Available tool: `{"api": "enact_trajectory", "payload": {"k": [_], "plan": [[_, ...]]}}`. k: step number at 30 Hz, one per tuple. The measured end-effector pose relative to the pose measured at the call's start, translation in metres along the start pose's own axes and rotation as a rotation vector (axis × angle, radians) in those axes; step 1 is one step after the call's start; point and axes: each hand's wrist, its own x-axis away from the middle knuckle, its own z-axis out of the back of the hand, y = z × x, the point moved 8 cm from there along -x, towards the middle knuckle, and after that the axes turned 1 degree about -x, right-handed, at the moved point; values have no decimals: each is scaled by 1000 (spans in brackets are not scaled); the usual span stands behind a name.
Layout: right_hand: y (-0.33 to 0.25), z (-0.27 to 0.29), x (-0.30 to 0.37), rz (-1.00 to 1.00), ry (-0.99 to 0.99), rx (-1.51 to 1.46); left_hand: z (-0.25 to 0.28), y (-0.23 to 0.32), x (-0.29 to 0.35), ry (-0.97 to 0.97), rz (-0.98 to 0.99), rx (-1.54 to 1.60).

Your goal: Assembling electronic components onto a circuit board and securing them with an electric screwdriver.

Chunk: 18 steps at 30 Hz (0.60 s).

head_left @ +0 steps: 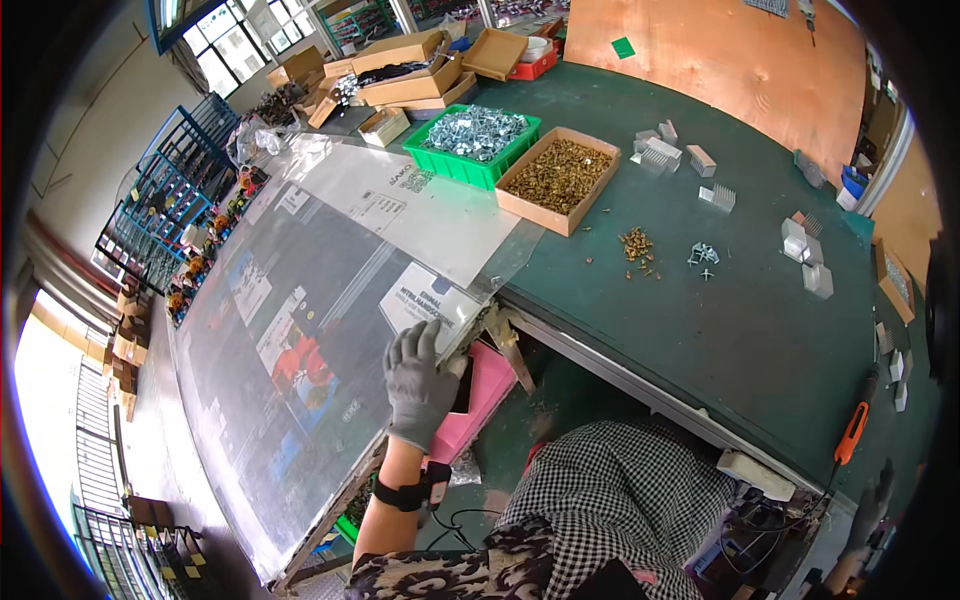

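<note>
My left hand [415, 385], in a grey glove, rests on the edge of the sheet-covered table, fingers stretched out and nothing seen in them. Right beside its thumb, below the table edge, are a dark flat object [464, 388] and a pink panel or box [487, 392]. At the lower right rim, my right hand [868, 510], also gloved, is dim, its fingers pointing up and seemingly outstretched. Nearest to it, an orange and black electric screwdriver [852, 432] lies on the green worktop [640, 320]. Small piles of brass-coloured screws [636, 245] and silver screws [703, 254] lie farther in.
A green bin [492, 178] of silver metal parts and a cardboard box [603, 186] of brass-coloured pieces stand at the back. Finned metal blocks [717, 197] are scattered to the right. Cardboard boxes [405, 50] crowd the far left. A gap separates the two tables.
</note>
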Motion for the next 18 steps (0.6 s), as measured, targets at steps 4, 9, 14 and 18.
{"api": "enact_trajectory", "payload": {"k": [4,9,14,18], "plan": [[-158,-135,12,341,-303,144,12,-57,33,-123,177,-136],[-278,-234,37,692,-701,283,4,-46,39,-111,97,-208],[-285,-250,28,973,-653,171,1,-43,31,-128,97,-265],[-267,-252,24,962,-672,148,-2,-40,27,-175,82,-302]]}}
